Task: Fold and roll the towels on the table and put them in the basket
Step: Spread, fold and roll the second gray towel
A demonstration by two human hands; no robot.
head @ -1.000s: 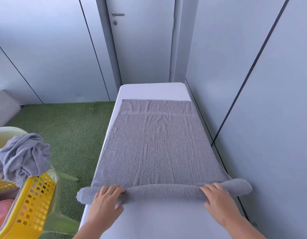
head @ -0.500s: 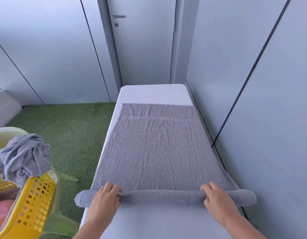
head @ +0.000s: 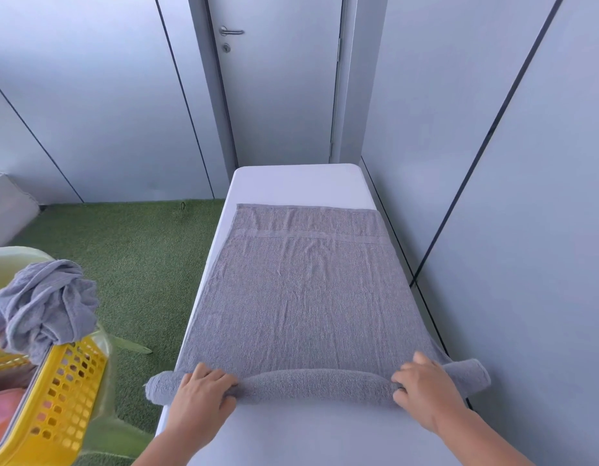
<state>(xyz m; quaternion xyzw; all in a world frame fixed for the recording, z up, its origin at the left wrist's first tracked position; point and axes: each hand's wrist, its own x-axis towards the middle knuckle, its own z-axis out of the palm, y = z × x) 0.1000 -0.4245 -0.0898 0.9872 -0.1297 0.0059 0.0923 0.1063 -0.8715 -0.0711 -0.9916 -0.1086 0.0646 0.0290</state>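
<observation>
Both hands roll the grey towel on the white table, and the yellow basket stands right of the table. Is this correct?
Not quite: the head view shows the yellow perforated plastic basket left of the white table. The left hand and right hand do roll the grey terry towel there.

- Just one view, worn on the head, standing at the near short end of the worktop (head: pixel 294 183).
- Looks forward and steeply down along the worktop's length, toward the door (head: pixel 278 79) at top centre of the frame.
- Sits close over the near end: left hand (head: pixel 200 395) and right hand (head: pixel 422 388) large near the bottom edge, forearms cut off by the frame.
- Centres on the towel (head: pixel 301 297), filling mid-frame.
- Wide-angle, slanting the wall lines outward at both sides.
- Takes in the yellow basket (head: pixel 66 398) at lower left, cropped by the edge, and green floor (head: pixel 130 257) at middle left.
</observation>
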